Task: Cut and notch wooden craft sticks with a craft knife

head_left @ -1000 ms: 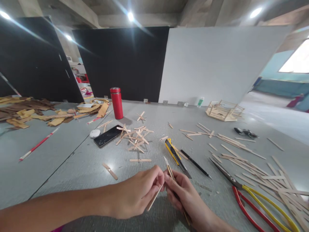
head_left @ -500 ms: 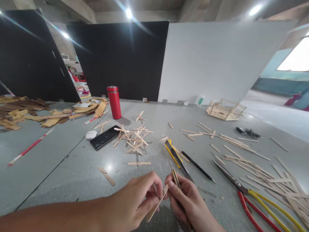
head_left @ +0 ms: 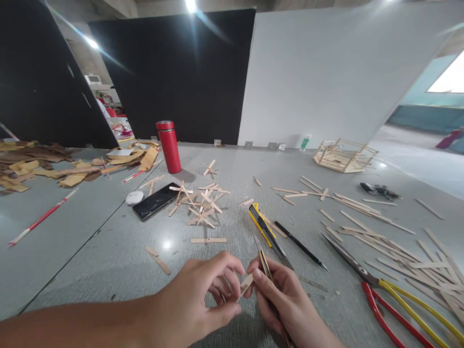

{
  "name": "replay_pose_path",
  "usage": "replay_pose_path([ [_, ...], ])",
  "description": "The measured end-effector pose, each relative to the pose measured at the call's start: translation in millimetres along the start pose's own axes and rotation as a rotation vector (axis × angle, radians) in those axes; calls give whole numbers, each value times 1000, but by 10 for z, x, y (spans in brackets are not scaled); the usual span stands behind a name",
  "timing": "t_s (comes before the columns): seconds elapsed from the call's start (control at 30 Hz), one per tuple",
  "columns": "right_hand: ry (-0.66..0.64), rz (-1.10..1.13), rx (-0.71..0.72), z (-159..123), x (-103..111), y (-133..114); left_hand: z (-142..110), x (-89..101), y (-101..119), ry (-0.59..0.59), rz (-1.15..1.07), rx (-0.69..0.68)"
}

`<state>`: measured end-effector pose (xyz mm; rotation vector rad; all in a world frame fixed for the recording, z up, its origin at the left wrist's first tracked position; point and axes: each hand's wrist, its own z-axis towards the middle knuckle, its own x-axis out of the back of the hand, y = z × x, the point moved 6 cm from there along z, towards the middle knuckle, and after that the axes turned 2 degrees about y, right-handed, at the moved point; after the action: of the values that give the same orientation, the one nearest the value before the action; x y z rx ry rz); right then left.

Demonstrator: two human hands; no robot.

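A wooden craft stick (head_left: pixel 247 283) is held between my two hands, its upper end pinched by the thumb and fingers of my right hand (head_left: pixel 282 295). That same hand grips a slim, thin-pointed knife (head_left: pixel 266 265) with a dark and brass-coloured handle. My left hand (head_left: pixel 210 295) has its thumb and fingertips around the stick's lower end, index finger raised. Beyond my right hand lie a yellow-and-black utility knife (head_left: pixel 261 226) and a black pen (head_left: pixel 300 245). One flat craft stick (head_left: pixel 209 240) with a small dark mark rests ahead of my left hand.
Joined craft sticks (head_left: pixel 203 205) lie beside a phone (head_left: pixel 155 202), a white round case (head_left: pixel 134 197) and a red flask (head_left: pixel 169 147). To the right are red-and-yellow-handled snips (head_left: pixel 373 280), loose sticks (head_left: pixel 395 251) and a stick frame (head_left: pixel 344 157). Brown scraps (head_left: pixel 39 162) cover the far left.
The craft stick has turned, and less of its length shows between my hands. My left index finger has lifted away from it. The view has tipped slightly downward.
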<state>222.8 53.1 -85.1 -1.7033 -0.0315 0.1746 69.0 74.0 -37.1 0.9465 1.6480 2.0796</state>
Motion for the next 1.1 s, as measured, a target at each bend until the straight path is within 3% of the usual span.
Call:
replay_pose_path([
  [0.23,-3,-9,-22,-15,-1,25,22,-28,118,-60,172,-124],
  [0.63,-13,-33,-44,-50,-29,32,13,-70,101,-178,157,-51],
  [0.77,-36,-31,-33,-44,-49,12,11,-66,129,-186,233,-66],
  [0.87,-40,-22,-19,-32,-48,6,6,-60,120,-146,164,-67],
  [1.0,15,-19,37,-3,-3,-44,-1,19,40,33,12,55],
  [1.1,82,-60,81,11,48,-128,-23,-85,-46,-115,-46,247],
])
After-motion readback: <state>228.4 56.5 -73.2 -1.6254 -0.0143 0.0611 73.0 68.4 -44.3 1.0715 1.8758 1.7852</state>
